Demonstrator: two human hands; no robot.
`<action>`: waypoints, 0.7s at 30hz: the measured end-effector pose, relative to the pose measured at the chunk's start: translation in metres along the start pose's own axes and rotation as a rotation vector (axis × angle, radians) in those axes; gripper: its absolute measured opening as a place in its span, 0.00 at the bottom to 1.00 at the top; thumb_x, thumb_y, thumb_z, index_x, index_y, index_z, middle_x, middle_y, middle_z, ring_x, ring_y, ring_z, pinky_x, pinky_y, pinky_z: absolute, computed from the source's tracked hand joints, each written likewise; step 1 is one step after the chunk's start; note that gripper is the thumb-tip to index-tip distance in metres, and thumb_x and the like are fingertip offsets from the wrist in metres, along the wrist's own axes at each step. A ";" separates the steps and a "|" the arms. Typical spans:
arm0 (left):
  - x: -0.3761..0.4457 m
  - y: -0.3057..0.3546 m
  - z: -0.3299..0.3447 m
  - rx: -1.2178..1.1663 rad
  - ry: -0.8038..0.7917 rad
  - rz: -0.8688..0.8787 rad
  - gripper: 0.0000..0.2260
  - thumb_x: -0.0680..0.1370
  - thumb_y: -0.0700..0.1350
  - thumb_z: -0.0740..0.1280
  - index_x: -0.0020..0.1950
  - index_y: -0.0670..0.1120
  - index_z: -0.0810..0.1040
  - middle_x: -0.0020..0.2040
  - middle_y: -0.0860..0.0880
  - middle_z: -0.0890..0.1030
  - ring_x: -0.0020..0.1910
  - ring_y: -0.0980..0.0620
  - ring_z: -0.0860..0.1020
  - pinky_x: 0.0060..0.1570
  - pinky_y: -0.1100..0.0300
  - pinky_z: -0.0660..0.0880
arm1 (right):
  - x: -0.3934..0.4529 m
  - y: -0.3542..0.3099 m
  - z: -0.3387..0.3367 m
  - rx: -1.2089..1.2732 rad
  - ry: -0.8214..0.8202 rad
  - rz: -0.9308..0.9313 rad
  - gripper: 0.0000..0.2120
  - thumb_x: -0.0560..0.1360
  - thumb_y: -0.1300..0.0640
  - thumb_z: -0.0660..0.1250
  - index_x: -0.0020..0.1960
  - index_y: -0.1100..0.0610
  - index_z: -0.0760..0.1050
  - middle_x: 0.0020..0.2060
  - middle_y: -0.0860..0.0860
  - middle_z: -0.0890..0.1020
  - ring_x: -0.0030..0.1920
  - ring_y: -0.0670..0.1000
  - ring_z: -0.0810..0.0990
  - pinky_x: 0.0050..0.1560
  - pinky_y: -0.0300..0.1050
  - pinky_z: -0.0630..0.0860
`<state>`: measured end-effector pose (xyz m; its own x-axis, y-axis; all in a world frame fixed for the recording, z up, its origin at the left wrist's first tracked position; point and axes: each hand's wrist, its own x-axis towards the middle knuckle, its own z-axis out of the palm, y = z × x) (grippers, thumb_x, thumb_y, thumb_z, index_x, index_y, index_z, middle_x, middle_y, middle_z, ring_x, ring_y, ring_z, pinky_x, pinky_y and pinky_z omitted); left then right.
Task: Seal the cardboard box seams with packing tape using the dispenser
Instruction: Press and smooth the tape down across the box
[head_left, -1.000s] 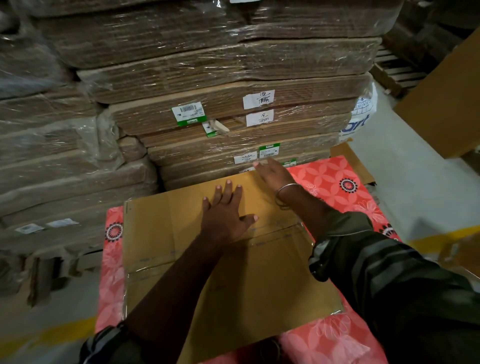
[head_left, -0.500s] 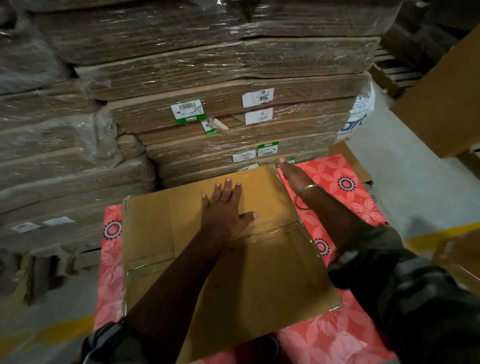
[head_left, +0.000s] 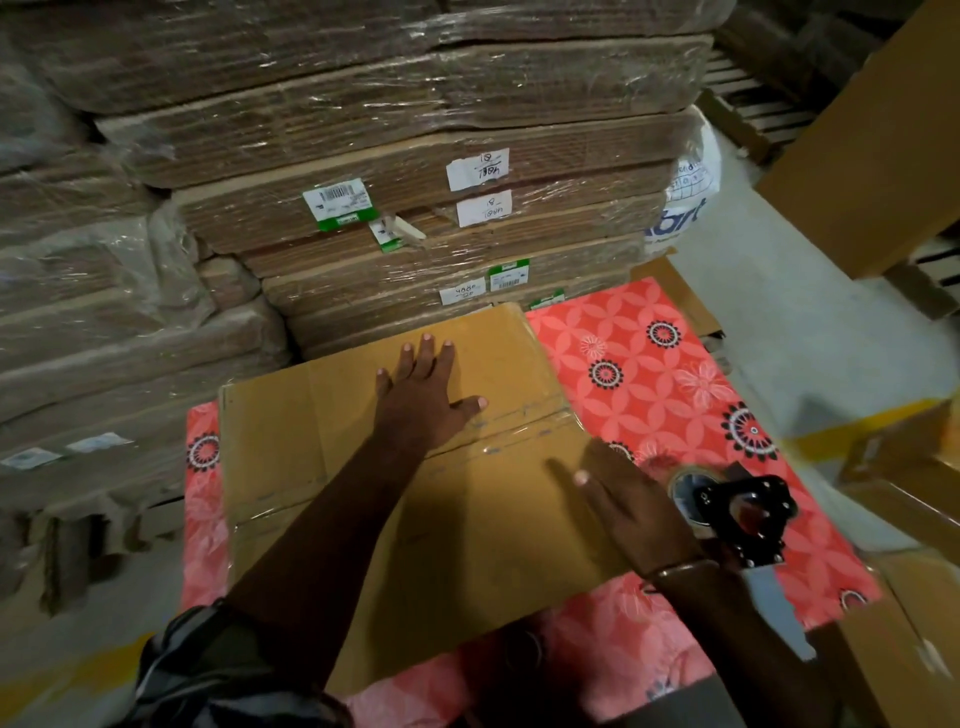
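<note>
Right hand pulled back from the box's far corner
Right hand (head_left: 631, 512), fingers straight, now hovers beside the tape dispenser (head_left: 737, 512); left hand (head_left: 423, 397) presses spread fingers on the box (head_left: 322, 415) atop the table (head_left: 675, 364).

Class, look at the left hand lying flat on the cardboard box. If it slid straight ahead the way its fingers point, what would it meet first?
Past the box's far edge, the left hand would probably meet the plastic-wrapped stack of flat cardboard right behind it; the exact gap is unclear.
</note>
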<state>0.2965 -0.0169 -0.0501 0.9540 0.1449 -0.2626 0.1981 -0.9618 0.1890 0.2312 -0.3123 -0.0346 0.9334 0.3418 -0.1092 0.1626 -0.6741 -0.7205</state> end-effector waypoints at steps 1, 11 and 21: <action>0.000 0.000 -0.001 -0.001 -0.006 -0.004 0.43 0.78 0.73 0.56 0.85 0.54 0.43 0.86 0.49 0.40 0.85 0.43 0.42 0.79 0.33 0.47 | -0.008 0.002 -0.001 -0.023 0.001 -0.014 0.21 0.80 0.45 0.61 0.67 0.56 0.76 0.66 0.55 0.78 0.69 0.54 0.73 0.66 0.24 0.55; 0.000 0.002 -0.006 0.032 -0.030 -0.004 0.45 0.77 0.74 0.57 0.85 0.53 0.45 0.86 0.47 0.41 0.84 0.40 0.45 0.78 0.32 0.51 | 0.029 -0.026 0.007 -0.320 -0.063 -0.093 0.38 0.77 0.31 0.52 0.79 0.55 0.58 0.79 0.55 0.59 0.78 0.54 0.60 0.76 0.48 0.59; -0.003 0.001 -0.011 0.002 -0.058 0.011 0.45 0.77 0.72 0.59 0.85 0.53 0.44 0.86 0.47 0.41 0.84 0.40 0.44 0.78 0.32 0.49 | -0.009 -0.003 0.005 -0.165 -0.118 0.259 0.41 0.71 0.23 0.53 0.69 0.53 0.64 0.54 0.59 0.83 0.55 0.60 0.82 0.56 0.56 0.77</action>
<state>0.2968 -0.0152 -0.0385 0.9414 0.1203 -0.3150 0.1868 -0.9638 0.1902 0.2203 -0.3105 -0.0353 0.9084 0.2121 -0.3603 -0.0171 -0.8422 -0.5389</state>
